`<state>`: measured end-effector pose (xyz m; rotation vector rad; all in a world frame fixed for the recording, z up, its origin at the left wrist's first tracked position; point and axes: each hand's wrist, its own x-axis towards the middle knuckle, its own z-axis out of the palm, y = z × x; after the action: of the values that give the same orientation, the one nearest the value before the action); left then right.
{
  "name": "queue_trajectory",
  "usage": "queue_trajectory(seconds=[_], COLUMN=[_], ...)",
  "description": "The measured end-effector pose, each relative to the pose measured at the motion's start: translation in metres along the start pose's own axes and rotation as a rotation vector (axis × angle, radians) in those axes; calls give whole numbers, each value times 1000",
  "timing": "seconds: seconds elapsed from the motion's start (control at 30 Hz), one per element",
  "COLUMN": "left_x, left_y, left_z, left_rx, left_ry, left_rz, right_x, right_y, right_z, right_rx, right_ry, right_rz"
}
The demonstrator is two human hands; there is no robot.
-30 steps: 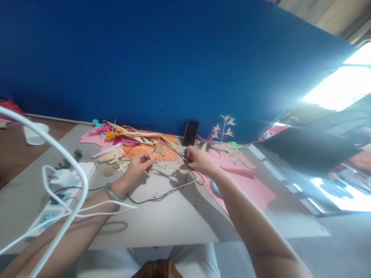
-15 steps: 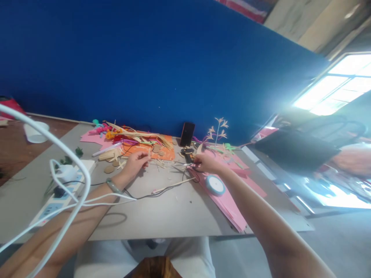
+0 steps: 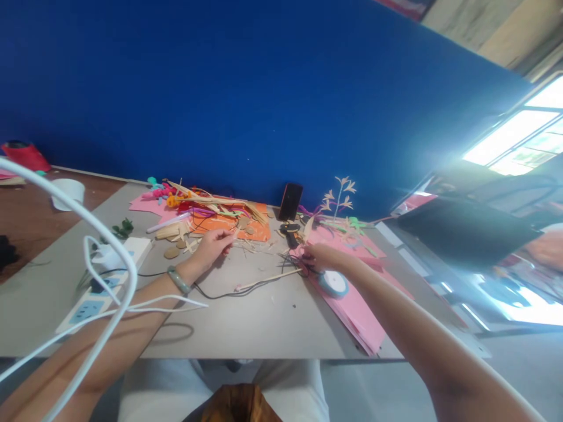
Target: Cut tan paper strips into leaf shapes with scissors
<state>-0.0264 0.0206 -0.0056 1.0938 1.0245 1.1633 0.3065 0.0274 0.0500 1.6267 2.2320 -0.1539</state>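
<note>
My left hand is over the middle of the table, its thumb and fingertips pinching a small pale strip that looks like corn husk. To the right, my right hand is closed around the pink-handled scissors, low over the tabletop. Their blades point left and are hard to make out among black cable and scraps. A black glue gun lies just beyond that hand. Close to my right wrist, a roll of pale ribbon rests on pink sheets.
Husk strips and pipe cleaners are heaped at the back left. A phone leans against the blue wall, near a husk flower stem. On the left are a power strip and a white cable crossing close to the camera.
My right hand has come down slightly with the scissors, and their blades show less than before. My left hand keeps its pinch on the strip. The whole view has shifted a little.
</note>
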Motion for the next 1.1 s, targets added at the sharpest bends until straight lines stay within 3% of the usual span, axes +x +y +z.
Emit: queue_trajectory(seconds=[0.63,1.1], left_x=[0,0], left_y=[1,-1], left_z=[0,-1], left_rx=[9,14], left_ry=[-2,-15], left_rz=[14,23], right_x=[-2,-4], right_y=[7,7], right_z=[-7,-1], right_rx=[30,-31], right_ry=[119,20], right_rz=[31,161])
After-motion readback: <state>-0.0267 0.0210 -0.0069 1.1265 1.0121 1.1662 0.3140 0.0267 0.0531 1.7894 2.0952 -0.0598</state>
